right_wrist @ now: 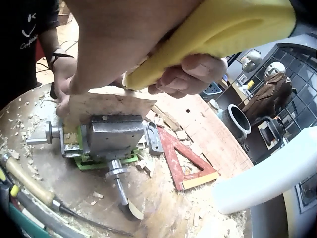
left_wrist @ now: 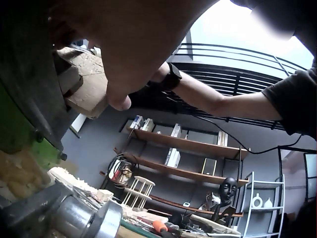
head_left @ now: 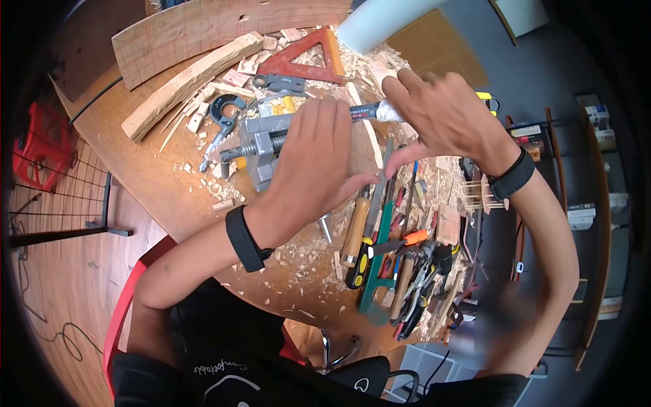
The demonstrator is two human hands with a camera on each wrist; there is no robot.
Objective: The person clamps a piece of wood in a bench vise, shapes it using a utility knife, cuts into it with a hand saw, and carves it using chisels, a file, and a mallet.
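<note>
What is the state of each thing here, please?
Vise, closed on the wooden piece
Wooden piece, clamped, sticking up above the jaws
Yellow-handled tool, gripped in right hand
Left hand, fingers extended
Red triangle, lying flat
Table, littered with shavings

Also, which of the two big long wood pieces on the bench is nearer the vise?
The narrow beam, lying between the vise and the wide plank. The plank is much broader and sits farther out.

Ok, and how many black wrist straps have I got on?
2. One strap is around the wrist of your left hand, and the other strap is around the wrist of your right hand, gripping the yellow handle.
</note>
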